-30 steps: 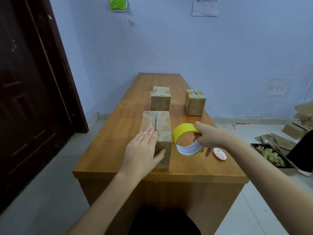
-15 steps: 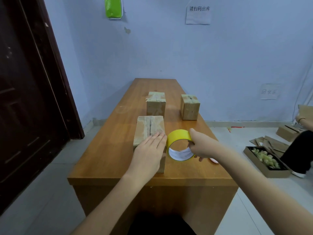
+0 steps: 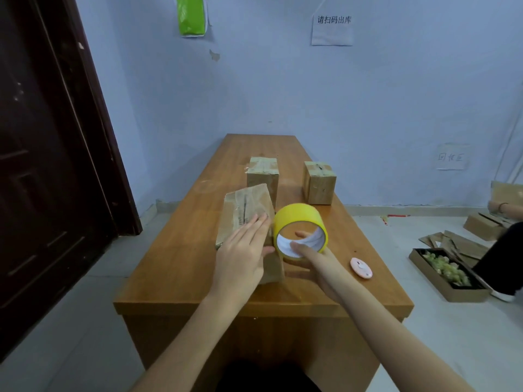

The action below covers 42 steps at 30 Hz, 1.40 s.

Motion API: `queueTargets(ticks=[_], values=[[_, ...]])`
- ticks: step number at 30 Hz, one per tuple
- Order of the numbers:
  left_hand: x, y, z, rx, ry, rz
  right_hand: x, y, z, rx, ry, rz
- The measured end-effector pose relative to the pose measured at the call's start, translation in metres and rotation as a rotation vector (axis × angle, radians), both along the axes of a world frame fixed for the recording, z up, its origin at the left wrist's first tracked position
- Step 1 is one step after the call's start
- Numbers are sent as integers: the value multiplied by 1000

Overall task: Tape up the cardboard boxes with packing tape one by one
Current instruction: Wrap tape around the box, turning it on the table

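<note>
A cardboard box stands near the front of the wooden table, its top seam showing. My left hand lies flat on the box's near top with straight fingers. My right hand grips a roll of yellow packing tape from below, with fingers inside its core. The roll is against the box's right edge. Two more boxes stand farther back, one in the middle and one to the right.
A small pink round object lies on the table right of my right hand. On the floor to the right sit a tray of pale pieces, flattened cardboard and another person's leg. A dark door is at the left.
My right hand has turned under the tape roll and brought it up against the box's right edge. My left hand slid a little along the box top. The camera tilted upward.
</note>
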<state>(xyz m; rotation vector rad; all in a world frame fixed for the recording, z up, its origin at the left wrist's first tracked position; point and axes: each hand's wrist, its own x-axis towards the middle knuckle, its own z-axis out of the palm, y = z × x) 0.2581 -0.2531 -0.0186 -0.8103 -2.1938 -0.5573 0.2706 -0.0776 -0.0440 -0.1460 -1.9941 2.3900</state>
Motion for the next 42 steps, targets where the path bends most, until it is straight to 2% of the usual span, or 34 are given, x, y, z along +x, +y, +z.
queueTargets(ticks=[2, 10, 14, 18, 21, 24, 27, 32, 36, 37, 42], values=[[1, 2, 4, 81, -11, -5, -3, -2, 11, 30, 16, 26], [-2, 4, -11, 274, -249, -47, 2, 10, 37, 527, 124, -25], [-4, -5, -12, 383, -300, -139, 0, 13, 48, 639, 111, -55], [-1, -14, -17, 410, -371, -123, -3, 8, 64, 754, 88, 32], [3, -24, -23, 341, -368, -26, -8, 1, 74, 862, 54, 123], [1, -33, -19, 87, -173, 122, -18, -10, 81, 981, 26, 167], [-4, -40, -12, -104, -174, 134, -27, -18, 88, 1038, 3, 236], [-9, -54, -22, -174, -217, 143, -36, -27, 91, 1115, -5, 305], [-7, -56, -29, -172, -219, 148, -40, -37, 84, 1409, 91, 224], [-7, -56, -29, -168, -219, 149, -41, -37, 83, 1415, 108, 203], [-3, -51, -24, -198, -170, 178, -37, -36, 89, 1186, 69, 291]])
